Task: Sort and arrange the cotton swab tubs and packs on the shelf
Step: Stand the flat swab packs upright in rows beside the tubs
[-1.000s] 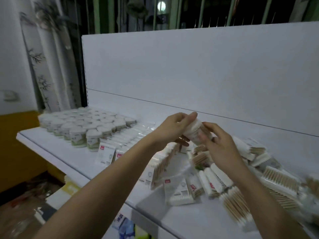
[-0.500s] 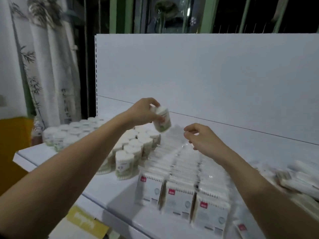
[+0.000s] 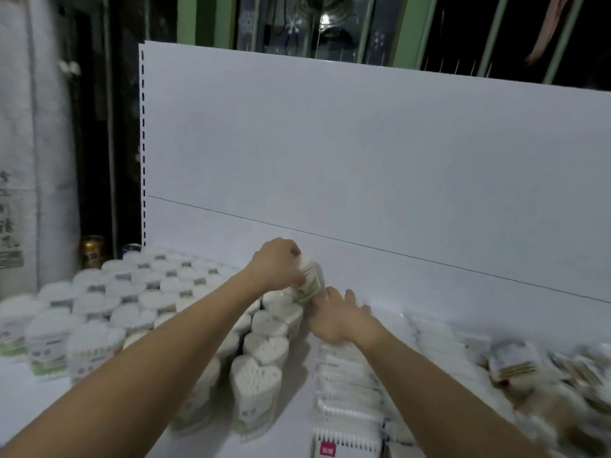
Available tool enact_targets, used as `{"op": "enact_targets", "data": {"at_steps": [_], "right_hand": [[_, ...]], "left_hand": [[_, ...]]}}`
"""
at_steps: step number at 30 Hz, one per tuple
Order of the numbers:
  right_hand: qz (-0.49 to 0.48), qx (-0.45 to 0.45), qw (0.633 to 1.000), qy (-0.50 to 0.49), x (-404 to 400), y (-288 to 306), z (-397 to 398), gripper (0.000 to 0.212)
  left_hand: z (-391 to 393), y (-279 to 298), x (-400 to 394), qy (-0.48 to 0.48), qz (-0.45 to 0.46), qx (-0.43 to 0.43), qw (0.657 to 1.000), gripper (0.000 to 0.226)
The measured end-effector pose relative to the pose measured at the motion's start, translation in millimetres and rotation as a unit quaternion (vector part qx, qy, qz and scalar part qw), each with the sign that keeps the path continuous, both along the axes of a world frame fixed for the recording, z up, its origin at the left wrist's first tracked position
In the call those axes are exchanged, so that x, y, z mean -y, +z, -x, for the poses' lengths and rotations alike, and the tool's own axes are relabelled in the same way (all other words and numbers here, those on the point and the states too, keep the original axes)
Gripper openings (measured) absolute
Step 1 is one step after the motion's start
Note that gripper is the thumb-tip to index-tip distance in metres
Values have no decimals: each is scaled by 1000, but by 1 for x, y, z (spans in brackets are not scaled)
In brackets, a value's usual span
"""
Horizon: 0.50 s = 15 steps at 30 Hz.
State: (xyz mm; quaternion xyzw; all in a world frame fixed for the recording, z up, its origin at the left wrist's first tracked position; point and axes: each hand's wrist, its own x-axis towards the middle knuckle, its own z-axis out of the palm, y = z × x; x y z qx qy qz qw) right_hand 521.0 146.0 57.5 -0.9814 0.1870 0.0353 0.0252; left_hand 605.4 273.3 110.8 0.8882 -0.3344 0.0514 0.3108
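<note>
We see left hand (image 3: 277, 264) gripping cotton swab tub (image 3: 309, 281), tilted, at row's back end; right hand (image 3: 337, 317) fingers released. Next, we judge: set upright.

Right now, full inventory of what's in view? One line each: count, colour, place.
round tubs: dozens, white lids, packed rows, shelf left
heart-shaped tubs: about five, white, front-to-back row right of the round tubs
held tub: one, white with green label, tilted at the far end of the heart row
flat packs: neat white row, red label on the nearest, under the right forearm
loose packs: blurred heap, white and tan, shelf right
shelf: one, white, with white back panel
cans: two, gold and blue, behind the shelf's left end
left hand: grips the held tub
right hand: fingers spread, beside the tub's base
</note>
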Motion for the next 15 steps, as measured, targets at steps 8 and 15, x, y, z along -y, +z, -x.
{"op": "enact_targets", "data": {"at_steps": [8, 15], "right_hand": [[73, -32, 996, -46, -4, -7, -7, 50], [51, -19, 998, -44, 11, -2, 7, 43]], "left_hand": [[-7, 11, 18, -15, -77, 25, 997, 50], [3, 6, 43, -25, -141, 29, 989, 46]]}}
